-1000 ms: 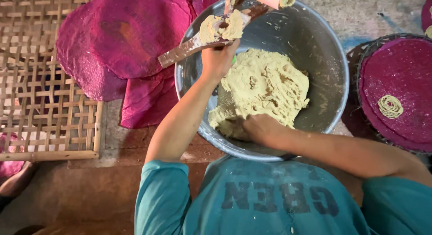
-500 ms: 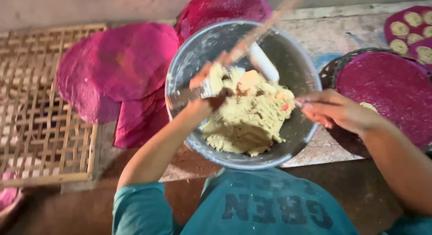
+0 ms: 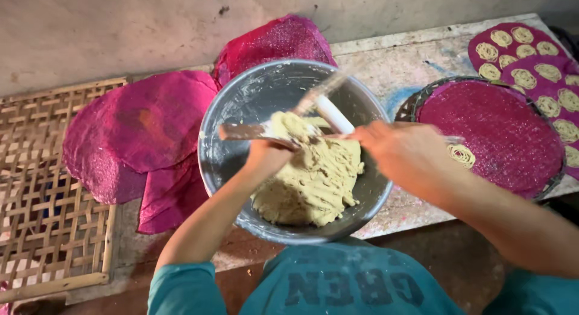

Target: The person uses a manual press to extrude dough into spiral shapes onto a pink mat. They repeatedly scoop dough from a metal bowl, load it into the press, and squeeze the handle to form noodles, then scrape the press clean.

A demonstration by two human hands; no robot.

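A steel bowl holds a mound of pale yellow dough. My left hand is over the bowl's middle, shut on a wooden press that has a white cylinder and dough stuck to it. My right hand is blurred above the bowl's right rim, closed on a thin bar of the same press. To the right, a round pink mat on a dark wire tray carries one dough spiral.
Pink mats lie stacked to the left of the bowl and behind it. A bamboo lattice rack fills the far left. More pink mats with several dough spirals sit at the top right. The worn slab ends just below the bowl.
My right hand came back from the pink mat on the right to the bowl's rim and took hold of the press. The left hand lowered the press over the dough.
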